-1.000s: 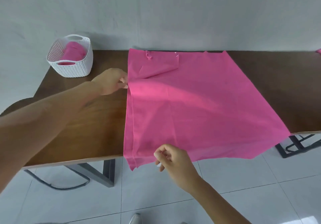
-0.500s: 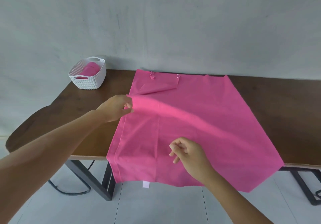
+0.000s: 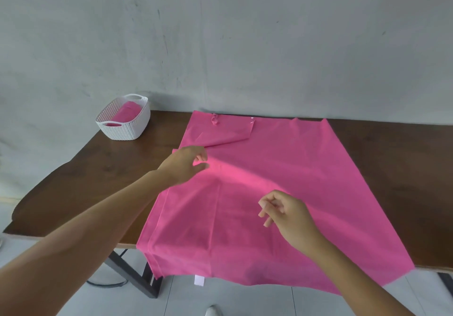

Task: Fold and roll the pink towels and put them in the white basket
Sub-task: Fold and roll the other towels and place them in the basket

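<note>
The pink towel [image 3: 282, 193] lies spread across the table [image 3: 98, 180], its near edge overhanging, so you can fold it flat. Your left hand [image 3: 186, 163] hovers, fingers loosely apart; your right hand [image 3: 284, 212] hangs curled, holding nothing. The white basket [image 3: 123, 119] waits far left, already holding a pink roll.

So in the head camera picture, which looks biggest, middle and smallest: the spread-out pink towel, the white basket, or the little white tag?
1. Spread-out pink towel
2. White basket, though it sits farther from the camera
3. Little white tag
</note>
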Tool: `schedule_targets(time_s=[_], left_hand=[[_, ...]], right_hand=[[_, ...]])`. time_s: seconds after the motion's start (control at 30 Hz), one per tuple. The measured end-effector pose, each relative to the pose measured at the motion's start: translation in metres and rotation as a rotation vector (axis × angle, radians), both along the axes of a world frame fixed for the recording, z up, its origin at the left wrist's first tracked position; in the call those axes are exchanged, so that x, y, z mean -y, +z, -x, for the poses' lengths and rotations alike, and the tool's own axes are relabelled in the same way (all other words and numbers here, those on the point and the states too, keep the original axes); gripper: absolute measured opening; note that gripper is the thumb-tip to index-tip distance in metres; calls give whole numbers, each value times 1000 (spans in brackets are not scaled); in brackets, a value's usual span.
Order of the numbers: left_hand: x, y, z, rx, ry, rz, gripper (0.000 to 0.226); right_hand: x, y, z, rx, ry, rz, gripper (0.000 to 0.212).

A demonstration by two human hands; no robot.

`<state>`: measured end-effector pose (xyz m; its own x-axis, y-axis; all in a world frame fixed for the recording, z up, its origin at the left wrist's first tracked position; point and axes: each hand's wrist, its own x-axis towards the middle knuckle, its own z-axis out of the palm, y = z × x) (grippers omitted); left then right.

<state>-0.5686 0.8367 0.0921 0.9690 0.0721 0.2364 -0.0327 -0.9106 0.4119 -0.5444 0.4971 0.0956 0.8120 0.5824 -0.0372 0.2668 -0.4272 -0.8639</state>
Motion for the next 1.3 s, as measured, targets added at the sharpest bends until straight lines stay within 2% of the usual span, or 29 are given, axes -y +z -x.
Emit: schedule_targets(time_s=[0.17, 0.33, 0.57, 0.73, 0.9, 1.03, 1.17, 1.3], left_hand=[[-24, -5, -52, -18, 78, 120, 10], [-60, -8, -109, -50, 185, 142, 11], [-102, -37, -181, -193, 210, 117, 29], [-96, -48, -222, -332, 143, 62, 46], [-77, -60, -247, -402, 106, -30, 39], [-64, -57, -255, -387, 101, -26, 29], [-61, -53, -257, -367, 83, -111, 26], [-65, -53, -246, -280, 96, -126, 24]], right_hand=[[-20, 5, -42, 18, -20, 62, 14], [-47, 10, -90, 31, -60, 30, 13], [-72, 0, -132, 8, -99, 43, 14], [-76, -7, -153, -18, -100, 55, 14], [-76, -13, -178, -38, -78, 65, 16], [-74, -20, -199, -38, -26, 88, 15], [-72, -26, -223, -45, 17, 105, 15], [-76, -29, -245, -51, 45, 87, 15]])
